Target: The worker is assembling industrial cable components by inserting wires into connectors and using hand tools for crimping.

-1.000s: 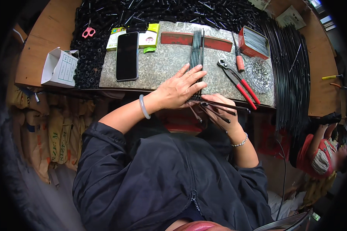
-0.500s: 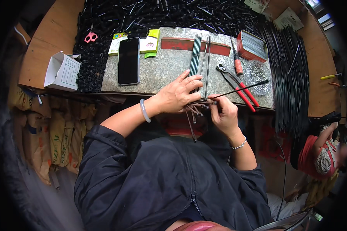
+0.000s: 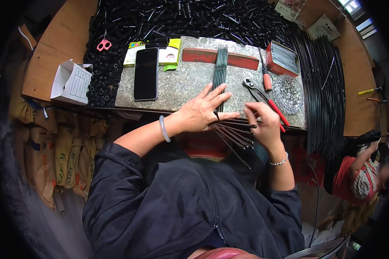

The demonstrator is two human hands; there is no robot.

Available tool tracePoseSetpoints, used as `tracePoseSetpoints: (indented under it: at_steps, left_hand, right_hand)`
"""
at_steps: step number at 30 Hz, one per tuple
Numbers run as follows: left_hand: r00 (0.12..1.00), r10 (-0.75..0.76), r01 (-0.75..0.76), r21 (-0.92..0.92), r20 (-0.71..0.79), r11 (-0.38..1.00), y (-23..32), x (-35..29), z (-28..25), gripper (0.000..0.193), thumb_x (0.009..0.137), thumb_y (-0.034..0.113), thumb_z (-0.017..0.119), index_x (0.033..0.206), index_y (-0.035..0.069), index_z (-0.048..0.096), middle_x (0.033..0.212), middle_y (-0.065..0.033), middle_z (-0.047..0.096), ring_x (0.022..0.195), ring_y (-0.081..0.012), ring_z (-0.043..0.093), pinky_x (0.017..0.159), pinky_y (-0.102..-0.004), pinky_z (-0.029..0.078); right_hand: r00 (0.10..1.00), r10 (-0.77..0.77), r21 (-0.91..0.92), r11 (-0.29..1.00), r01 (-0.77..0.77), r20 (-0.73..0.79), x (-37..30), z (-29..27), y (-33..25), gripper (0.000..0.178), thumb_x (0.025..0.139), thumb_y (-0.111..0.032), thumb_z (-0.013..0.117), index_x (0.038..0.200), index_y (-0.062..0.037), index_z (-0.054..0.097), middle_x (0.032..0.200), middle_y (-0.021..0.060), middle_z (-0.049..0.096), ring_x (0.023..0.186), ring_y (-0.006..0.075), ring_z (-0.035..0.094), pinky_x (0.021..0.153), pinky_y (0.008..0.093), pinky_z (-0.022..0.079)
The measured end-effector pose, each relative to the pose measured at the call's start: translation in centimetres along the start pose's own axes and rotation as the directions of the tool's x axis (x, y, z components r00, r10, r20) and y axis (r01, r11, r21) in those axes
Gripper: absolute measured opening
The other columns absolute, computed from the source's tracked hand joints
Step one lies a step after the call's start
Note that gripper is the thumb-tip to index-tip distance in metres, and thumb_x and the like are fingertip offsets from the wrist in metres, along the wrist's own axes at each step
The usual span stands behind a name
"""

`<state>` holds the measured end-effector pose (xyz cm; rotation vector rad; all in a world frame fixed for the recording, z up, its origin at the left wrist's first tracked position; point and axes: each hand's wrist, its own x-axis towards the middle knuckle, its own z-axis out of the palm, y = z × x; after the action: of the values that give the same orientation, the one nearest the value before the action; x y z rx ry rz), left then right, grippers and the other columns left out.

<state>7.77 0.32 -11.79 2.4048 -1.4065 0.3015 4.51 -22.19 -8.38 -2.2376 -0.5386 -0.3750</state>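
Observation:
A bundle of thin dark rods (image 3: pixel 221 64) lies lengthwise on the speckled stone slab (image 3: pixel 177 93). Flat on top of the bundle, at the slab's near edge, rests my left hand (image 3: pixel 201 111), fingers stretched and spread. The rods' brownish lower ends (image 3: pixel 235 136) fan out past the edge, beneath my left thumb. Just right of these ends is my right hand (image 3: pixel 267 121), its fingers curled together and slightly blurred. One dark rod tip reaches it; whether the fingers grip anything is unclear. Red-handled cutting pliers (image 3: pixel 273 105) lie beyond my right hand.
A red bar (image 3: pixel 199 56) crosses behind the rods. Around the slab are a phone (image 3: pixel 146 75), an orange-handled tool (image 3: pixel 267 82), a red tin (image 3: pixel 283 71) of thin pieces and a glass dish (image 3: pixel 288 103). Black parts (image 3: pixel 160 19) heap at the back; long black rods (image 3: pixel 324 86) lie right.
My left fingers have straightened and spread over the bundle. The separate rods beside it and the one at my right hand no longer stand apart. The brown ends fan further right.

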Motion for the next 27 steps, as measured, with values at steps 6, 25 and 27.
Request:
tracePoseSetpoints:
  at_steps: [6, 25, 27]
  left_hand:
    - [0.997, 0.007, -0.007, 0.004, 0.078, 1.000, -0.1, -0.3, -0.1, 0.064, 0.077, 0.036, 0.066, 0.136, 0.038, 0.041, 0.141, -0.0188, 0.035, 0.134, -0.0423, 0.026, 0.107, -0.0589, 0.025]
    - [0.997, 0.031, -0.034, 0.046, 0.068, 0.998, -0.2, -0.1, 0.0, 0.070, 0.080, 0.014, 0.054, 0.135, 0.052, 0.034, 0.139, -0.0217, 0.037, 0.131, -0.0475, 0.030, 0.105, -0.0613, 0.026]
    - [0.998, 0.035, -0.038, 0.056, 0.057, 0.998, -0.2, -0.1, 0.1, 0.070, 0.080, 0.014, 0.054, 0.135, 0.052, 0.034, 0.139, -0.0219, 0.037, 0.130, -0.0481, 0.031, 0.105, -0.0612, 0.026]
  right_hand:
    - [0.991, -0.088, -0.427, 0.904, 0.038, -0.098, 7.3, -5.5, 5.2, 0.011, 0.082, -0.011, 0.067, 0.087, -0.0025, 0.066, 0.081, 0.0104, 0.064, 0.070, 0.0214, 0.060, 0.062, 0.0298, 0.049]
    - [0.986, -0.016, -0.525, 0.848, -0.074, -0.166, 13.2, -7.2, 11.9, 0.011, 0.088, -0.012, 0.058, 0.091, -0.0013, 0.058, 0.083, 0.0125, 0.061, 0.076, 0.0287, 0.058, 0.069, 0.0354, 0.048]
    - [0.994, 0.003, -0.296, 0.954, -0.035, -0.107, 13.4, -5.3, 9.9, 0.010, 0.091, -0.011, 0.055, 0.093, -0.0009, 0.057, 0.081, 0.0128, 0.059, 0.069, 0.0223, 0.058, 0.064, 0.0320, 0.046]
